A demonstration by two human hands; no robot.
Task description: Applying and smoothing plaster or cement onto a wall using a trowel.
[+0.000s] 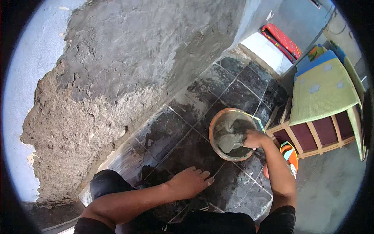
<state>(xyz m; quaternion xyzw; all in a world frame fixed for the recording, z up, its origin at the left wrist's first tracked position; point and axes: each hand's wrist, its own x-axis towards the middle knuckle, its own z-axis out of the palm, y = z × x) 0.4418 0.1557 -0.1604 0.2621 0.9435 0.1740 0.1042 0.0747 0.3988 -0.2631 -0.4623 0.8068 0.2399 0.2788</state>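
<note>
The bucket (pixel 212 136) is standing on the floor (pixel 181 152), mortar (pixel 229 143) lying inside it. The right hand (pixel 255 139) is reaching in over the bucket's right side, fingers curling; whether they are gripping anything, I cannot tell. Left of the bucket, the left hand (pixel 191 182) is hanging, fingers slightly spread, holding nothing.

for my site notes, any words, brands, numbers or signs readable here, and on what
No readable text. The bucket, wall and floor tiles show no lettering. Any marks on the dark clothing or orange tub are too small to read.
</note>
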